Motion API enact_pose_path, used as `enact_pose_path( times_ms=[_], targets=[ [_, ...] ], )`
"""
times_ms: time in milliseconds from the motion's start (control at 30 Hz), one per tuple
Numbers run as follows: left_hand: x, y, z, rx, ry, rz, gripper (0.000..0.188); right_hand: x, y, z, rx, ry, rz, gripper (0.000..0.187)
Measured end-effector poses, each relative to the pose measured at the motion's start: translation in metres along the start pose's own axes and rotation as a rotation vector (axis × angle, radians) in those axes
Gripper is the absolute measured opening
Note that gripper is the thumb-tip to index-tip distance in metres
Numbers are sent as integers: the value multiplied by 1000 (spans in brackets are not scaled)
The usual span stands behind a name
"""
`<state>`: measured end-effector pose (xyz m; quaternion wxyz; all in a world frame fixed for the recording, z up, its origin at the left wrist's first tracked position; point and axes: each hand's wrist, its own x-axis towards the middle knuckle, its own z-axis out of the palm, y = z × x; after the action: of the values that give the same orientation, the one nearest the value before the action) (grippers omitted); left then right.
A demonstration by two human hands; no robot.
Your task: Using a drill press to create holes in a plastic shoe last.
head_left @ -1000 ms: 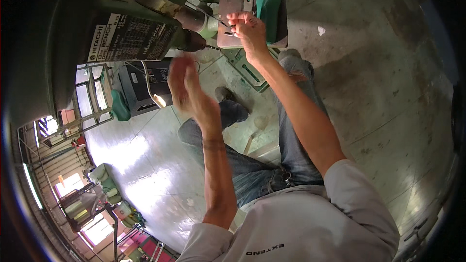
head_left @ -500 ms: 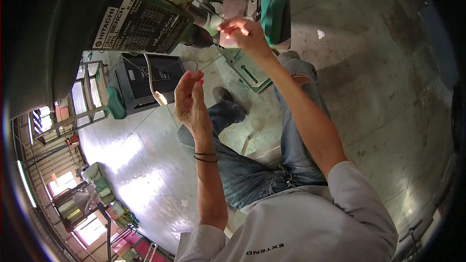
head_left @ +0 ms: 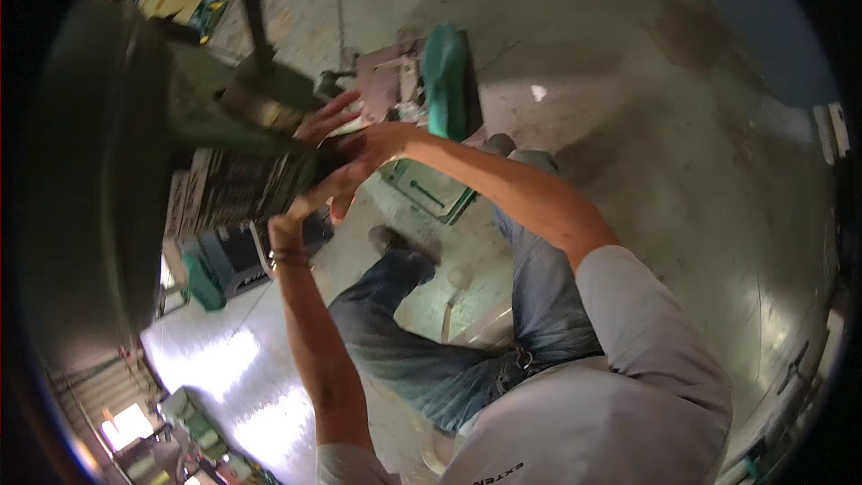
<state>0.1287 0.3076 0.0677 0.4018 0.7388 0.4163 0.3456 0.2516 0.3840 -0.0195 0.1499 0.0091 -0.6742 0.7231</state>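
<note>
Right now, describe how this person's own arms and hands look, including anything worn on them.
Short, pale grey sleeves leave the forearms bare. The left hand has thin, dark bands around its wrist; the right hand shows none at its wrist. Neither hand wears a glove, and no marking shows on either sleeve.

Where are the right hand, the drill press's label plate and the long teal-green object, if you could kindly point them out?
Right hand (head_left: 373,145), head view: back of the hand.
Label plate (head_left: 237,187), head view: middle of its face.
Long teal-green object (head_left: 444,81), head view: middle of its top.
</note>
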Motion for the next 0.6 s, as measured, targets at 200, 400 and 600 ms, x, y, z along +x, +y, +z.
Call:
enact_pose_path(
  times_ms=[200, 400, 600],
  targets=[
    [5, -13, -2, -74, -67, -10, 20, -3, 8, 14, -309, 123, -216, 87],
    [-16, -24, 10, -50, 100, -36, 12, -6, 20, 36, -233, 250, -71, 95],
    [-23, -15, 25, -97, 338, -146, 11, 2, 25, 52, -497, 563, -294, 107]
  ],
)
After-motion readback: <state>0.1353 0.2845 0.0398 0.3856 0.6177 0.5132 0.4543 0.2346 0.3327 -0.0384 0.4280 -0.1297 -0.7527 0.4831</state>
